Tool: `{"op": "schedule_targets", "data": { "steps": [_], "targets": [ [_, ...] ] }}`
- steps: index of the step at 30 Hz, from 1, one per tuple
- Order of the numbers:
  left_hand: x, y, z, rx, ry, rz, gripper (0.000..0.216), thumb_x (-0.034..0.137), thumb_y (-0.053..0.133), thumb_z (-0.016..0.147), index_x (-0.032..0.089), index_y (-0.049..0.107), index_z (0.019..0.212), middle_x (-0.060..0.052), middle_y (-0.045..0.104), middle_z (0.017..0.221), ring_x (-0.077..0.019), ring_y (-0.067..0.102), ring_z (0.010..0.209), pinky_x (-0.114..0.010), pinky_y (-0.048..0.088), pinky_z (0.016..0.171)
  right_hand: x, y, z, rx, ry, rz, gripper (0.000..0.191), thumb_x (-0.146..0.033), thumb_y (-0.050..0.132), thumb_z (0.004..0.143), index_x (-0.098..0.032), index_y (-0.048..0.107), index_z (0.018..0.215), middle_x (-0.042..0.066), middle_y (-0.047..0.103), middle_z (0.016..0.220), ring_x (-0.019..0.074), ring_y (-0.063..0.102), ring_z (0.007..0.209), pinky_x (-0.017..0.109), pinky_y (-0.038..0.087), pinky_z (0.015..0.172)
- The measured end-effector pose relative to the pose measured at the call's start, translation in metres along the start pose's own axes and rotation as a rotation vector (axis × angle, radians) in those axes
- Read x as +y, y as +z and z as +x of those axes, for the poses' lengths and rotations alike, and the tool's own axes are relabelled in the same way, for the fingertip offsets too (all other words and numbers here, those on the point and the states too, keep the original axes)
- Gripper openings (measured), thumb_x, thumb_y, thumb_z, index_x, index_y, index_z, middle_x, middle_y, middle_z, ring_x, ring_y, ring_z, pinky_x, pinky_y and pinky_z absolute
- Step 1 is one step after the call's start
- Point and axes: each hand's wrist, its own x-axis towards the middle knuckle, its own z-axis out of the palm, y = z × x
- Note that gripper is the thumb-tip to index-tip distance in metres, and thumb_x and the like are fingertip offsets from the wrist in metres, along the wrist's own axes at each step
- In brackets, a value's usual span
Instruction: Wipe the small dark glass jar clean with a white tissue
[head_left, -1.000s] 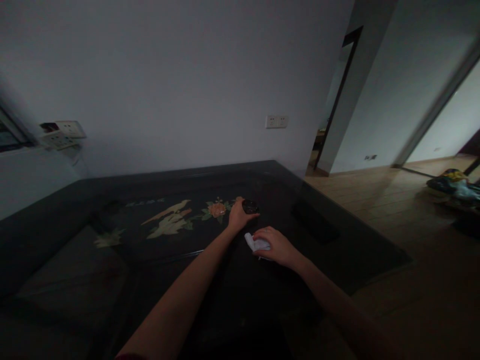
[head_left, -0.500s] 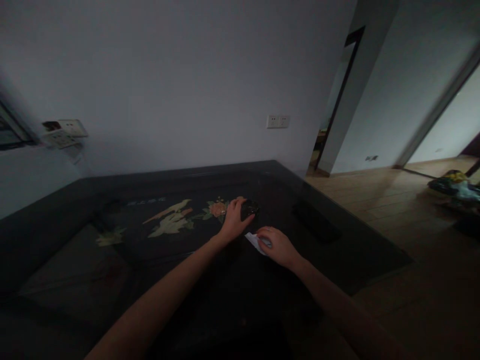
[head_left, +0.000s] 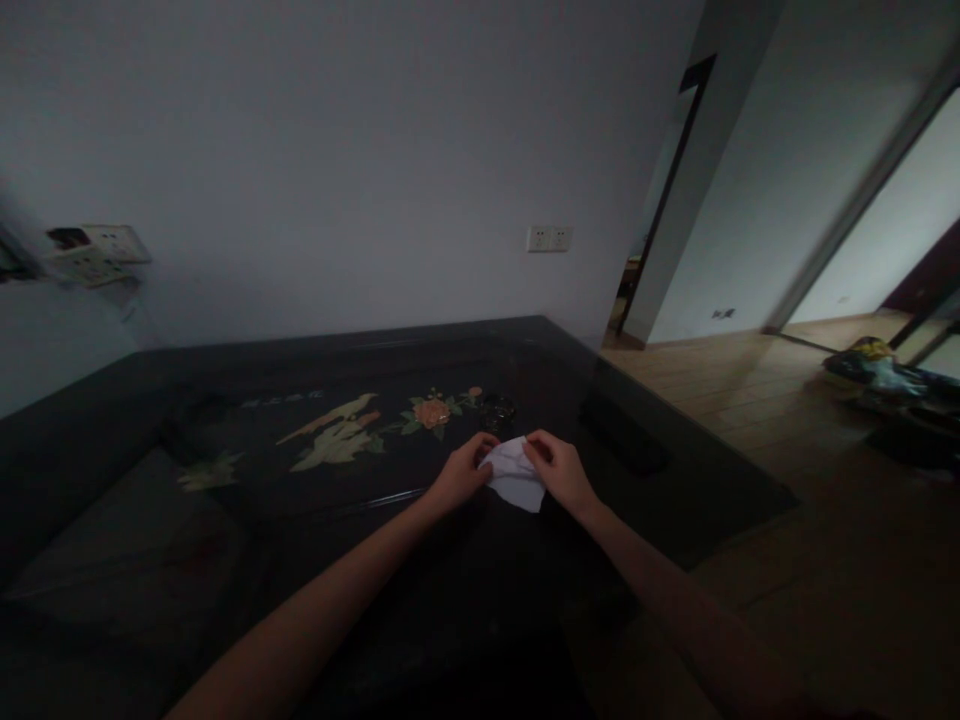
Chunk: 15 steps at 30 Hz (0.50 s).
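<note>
A white tissue [head_left: 517,476] is stretched between my two hands just above a dark glass-topped table [head_left: 225,560]. My left hand [head_left: 460,474] pinches its left edge, and my right hand [head_left: 560,472] pinches its right edge. A small dark round object [head_left: 498,408] sits on the table just beyond my hands, free of both. Under the glass is a painted panel with light birds and an orange flower [head_left: 433,411].
A flat dark object [head_left: 622,434] lies on the table to the right. White wall sockets [head_left: 549,238] are on the wall behind. A wooden floor [head_left: 720,390] leads right to a doorway [head_left: 660,210], with a colourful bundle [head_left: 874,365] at far right.
My left hand has let go of the small dark round object and come back to the tissue. Both hands now hold the tissue, spread open between them.
</note>
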Motion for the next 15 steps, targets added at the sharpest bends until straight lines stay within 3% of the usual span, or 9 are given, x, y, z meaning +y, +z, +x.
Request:
{"op": "schedule_targets", "data": {
  "steps": [4,8,12,15],
  "targets": [
    [-0.001,0.002,0.0,0.012,-0.034,-0.05,0.035,0.004,0.048,0.069,0.02,0.052,0.1,0.002,0.062,0.08,-0.0128,0.059,0.073,-0.022,0.044,0.061,0.003,-0.005,0.002,0.085,0.045,0.015,0.025,-0.039,0.043,0.089,-0.019,0.058,0.085,0.003,0.065,0.071,0.0175,0.06,0.064,0.026,0.044,0.057],
    [0.004,0.004,-0.001,0.051,-0.069,-0.053,0.031,0.016,0.05,0.078,0.02,0.049,0.108,0.005,0.053,0.066,-0.0119,0.052,0.061,-0.021,0.039,0.054,0.005,-0.005,0.004,0.098,0.056,0.014,0.027,-0.04,0.042,0.089,-0.019,0.058,0.087,0.004,0.066,0.074,0.0179,0.061,0.066,0.026,0.045,0.057],
    [0.013,0.007,-0.007,0.025,-0.059,-0.055,0.054,0.021,0.063,0.072,0.021,0.043,0.123,0.006,0.049,0.064,-0.0118,0.049,0.058,-0.021,0.036,0.052,0.012,-0.004,0.007,0.11,0.07,-0.02,0.027,-0.039,0.04,0.09,-0.018,0.058,0.089,0.005,0.066,0.079,0.0181,0.062,0.068,0.026,0.045,0.058],
    [0.017,0.008,-0.008,-0.005,-0.045,-0.034,0.058,0.016,0.063,0.07,0.02,0.044,0.125,0.008,0.043,0.06,-0.0116,0.047,0.056,-0.021,0.035,0.051,0.021,-0.006,0.01,0.114,0.096,-0.078,0.026,-0.038,0.04,0.09,-0.019,0.059,0.089,0.004,0.066,0.077,0.0181,0.061,0.066,0.027,0.044,0.058]
  ]
}}
